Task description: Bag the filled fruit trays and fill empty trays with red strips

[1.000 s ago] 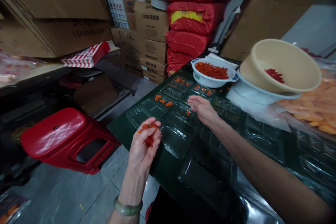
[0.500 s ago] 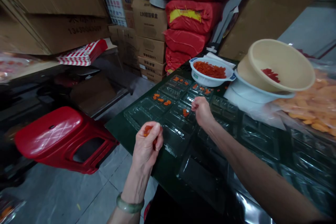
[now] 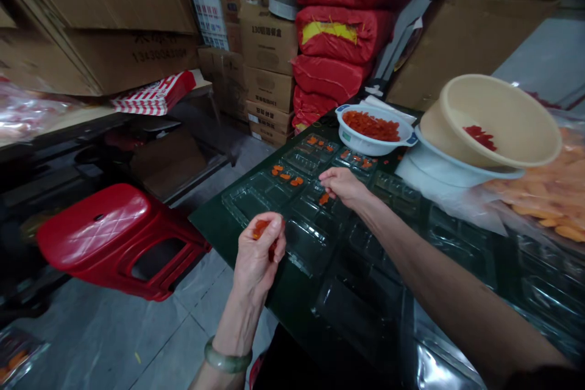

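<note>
The left hand [image 3: 256, 253] has its fingers pinched on a few small orange slices [image 3: 261, 229] over a clear plastic compartment tray [image 3: 304, 244], right hand [image 3: 342, 187] flat and loosely closed nearby, and a fumbled pinch could drop bits off the dark green counter [image 3: 292, 298] edge.

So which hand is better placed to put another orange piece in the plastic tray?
Probably the right hand: it looks empty and is over the clear plastic tray, beside an orange piece. The left hand is clutching orange pieces nearer the tray's edge.
</note>
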Demonstrator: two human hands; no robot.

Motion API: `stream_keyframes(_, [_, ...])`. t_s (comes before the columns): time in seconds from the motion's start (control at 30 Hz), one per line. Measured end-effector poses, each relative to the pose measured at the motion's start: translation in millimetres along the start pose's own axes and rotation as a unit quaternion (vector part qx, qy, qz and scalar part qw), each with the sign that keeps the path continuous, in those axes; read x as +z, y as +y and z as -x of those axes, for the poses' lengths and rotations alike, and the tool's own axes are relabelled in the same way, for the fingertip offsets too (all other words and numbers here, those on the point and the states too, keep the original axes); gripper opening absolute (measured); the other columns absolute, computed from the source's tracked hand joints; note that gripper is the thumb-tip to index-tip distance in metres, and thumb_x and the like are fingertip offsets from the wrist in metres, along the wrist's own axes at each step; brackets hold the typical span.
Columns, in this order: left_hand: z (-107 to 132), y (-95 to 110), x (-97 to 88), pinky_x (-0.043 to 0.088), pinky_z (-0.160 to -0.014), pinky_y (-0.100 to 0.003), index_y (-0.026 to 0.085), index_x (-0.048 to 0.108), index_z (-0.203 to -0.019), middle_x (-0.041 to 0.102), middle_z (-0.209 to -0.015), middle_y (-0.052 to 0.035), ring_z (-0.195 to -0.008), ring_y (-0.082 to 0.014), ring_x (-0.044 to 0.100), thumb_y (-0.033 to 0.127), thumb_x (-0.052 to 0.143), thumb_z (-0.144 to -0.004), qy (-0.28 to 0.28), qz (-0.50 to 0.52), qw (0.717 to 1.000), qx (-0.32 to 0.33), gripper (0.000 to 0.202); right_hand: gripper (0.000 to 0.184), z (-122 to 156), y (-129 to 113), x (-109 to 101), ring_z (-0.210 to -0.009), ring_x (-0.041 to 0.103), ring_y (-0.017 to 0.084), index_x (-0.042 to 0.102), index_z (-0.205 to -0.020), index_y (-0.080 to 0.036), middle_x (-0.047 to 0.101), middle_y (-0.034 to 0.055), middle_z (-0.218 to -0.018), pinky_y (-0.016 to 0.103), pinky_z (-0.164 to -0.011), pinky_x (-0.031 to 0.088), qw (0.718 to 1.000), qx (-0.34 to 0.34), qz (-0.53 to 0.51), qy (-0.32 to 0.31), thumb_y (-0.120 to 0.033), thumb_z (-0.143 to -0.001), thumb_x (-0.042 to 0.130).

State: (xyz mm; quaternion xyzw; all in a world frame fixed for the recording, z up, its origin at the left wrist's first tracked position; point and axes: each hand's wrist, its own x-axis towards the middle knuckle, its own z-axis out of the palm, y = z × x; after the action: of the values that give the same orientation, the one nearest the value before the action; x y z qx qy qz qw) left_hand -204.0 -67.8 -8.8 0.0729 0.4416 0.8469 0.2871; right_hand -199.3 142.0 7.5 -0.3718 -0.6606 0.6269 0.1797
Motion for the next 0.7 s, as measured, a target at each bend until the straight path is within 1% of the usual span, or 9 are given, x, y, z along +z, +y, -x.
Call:
stream_keyframes(0.17, [0.3,0.5,-1.6,0.02,-0.035,-0.015,0.016,0.059,-0.079,0.048,-0.057,0.0048,-0.037,-0.0024,0.035,0.027,0.069,-0.072,0.002,-0.017,1.0,-0.004,0.017,0.023,-6.8,-7.0,7.8,-0.031,0.038,0.003,0.054,-0.065,-0.016,0.047,-0.0084,-0.047,0.014,-0.03,0.023,0.999,-0.027,0.043,-0.008,0.004,-0.057,0.06])
stream_keyframes(0.27, [2.3,0.2,1.9,0.021,-0.036,-0.016,0.016,0.06,-0.082,0.049,-0.059,0.0041,-0.038,-0.0025,0.035,0.029,0.067,-0.073,0.008,-0.061,0.998,0.014,0.017,0.013,13.2,-11.8,5.0,-0.031,0.041,0.004,0.054,-0.076,-0.017,0.052,-0.0063,-0.056,0.015,-0.028,0.025,0.998,-0.034,0.05,-0.004,-0.007,-0.069,0.06])
stream_keyframes(0.3, [3.4,-0.3,3.7,0.022,-0.036,-0.016,0.016,0.061,-0.083,0.049,-0.058,0.0043,-0.038,-0.0026,0.035,0.03,0.067,-0.074,0.005,-0.095,0.995,0.025,0.017,0.007,25.7,-11.7,3.5,-0.032,0.043,0.005,0.054,-0.077,-0.017,0.054,-0.0047,-0.059,0.016,-0.028,0.025,0.998,-0.028,0.05,-0.021,-0.012,-0.074,0.058])
stream_keyframes(0.33, [4.6,-1.1,5.7,0.024,-0.037,-0.016,0.017,0.061,-0.084,0.048,-0.056,0.0045,-0.039,-0.0031,0.035,0.031,0.066,-0.075,-0.003,-0.135,0.99,0.035,0.018,0.003,40.5,-10.3,1.9,-0.032,0.044,0.005,0.055,-0.077,-0.016,0.055,-0.0029,-0.061,0.017,-0.027,0.025,0.997,-0.012,0.041,-0.059,-0.018,-0.077,0.056])
stream_keyframes(0.43, [7.5,-5.8,12.4,0.034,-0.045,-0.018,0.017,0.06,-0.084,0.052,-0.057,0.0028,-0.046,-0.0066,0.044,0.03,0.064,-0.077,-0.064,-0.261,0.962,0.058,0.015,0.025,89.2,0.2,-3.0,-0.037,0.046,0.007,0.056,-0.073,-0.015,0.055,-0.0013,-0.057,0.017,-0.03,0.028,0.969,0.058,-0.041,-0.237,-0.039,-0.08,0.055])
stream_keyframes(0.5, [8.6,-10.3,16.6,0.039,-0.053,-0.02,0.018,0.06,-0.083,0.058,-0.064,-0.0001,-0.054,-0.0097,0.051,0.028,0.06,-0.08,-0.112,-0.319,0.938,0.071,0.011,0.032,114.1,9.2,-5.9,-0.04,0.045,0.006,0.056,-0.072,-0.015,0.05,-0.0035,-0.051,0.016,-0.034,0.031,0.95,0.086,-0.107,-0.281,-0.047,-0.075,0.06])
stream_keyframes(0.6, [9.3,-16.0,21.9,0.041,-0.063,-0.022,0.018,0.064,-0.088,0.062,-0.07,-0.0028,-0.064,-0.0131,0.056,0.024,0.056,-0.081,-0.161,-0.364,0.913,0.089,0.011,0.032,128.8,18.5,-10.9,-0.042,0.042,0.005,0.061,-0.075,-0.015,0.05,-0.0047,-0.051,0.016,-0.037,0.03,0.949,0.12,-0.176,-0.234,-0.041,-0.062,0.073])
stream_keyframes(0.67, [8.9,-17.8,24.2,0.041,-0.064,-0.022,0.018,0.065,-0.091,0.064,-0.074,-0.0036,-0.066,-0.0131,0.056,0.024,0.059,-0.08,-0.165,-0.344,0.921,0.083,0.014,0.032,125.5,20.6,-15.8,-0.043,0.041,0.005,0.063,-0.076,-0.014,0.051,-0.0045,-0.053,0.017,-0.039,0.03,0.945,0.144,-0.204,-0.21,-0.035,-0.056,0.077])
stream_keyframes(0.7, [8.3,-18.1,24.9,0.041,-0.06,-0.021,0.018,0.065,-0.09,0.062,-0.071,-0.0027,-0.062,-0.0117,0.054,0.025,0.061,-0.078,-0.153,-0.319,0.933,0.069,0.015,0.032,121.2,20.9,-18.8,-0.043,0.041,0.005,0.064,-0.077,-0.015,0.051,-0.0042,-0.055,0.018,-0.039,0.03,0.947,0.148,-0.203,-0.199,-0.033,-0.055,0.077])
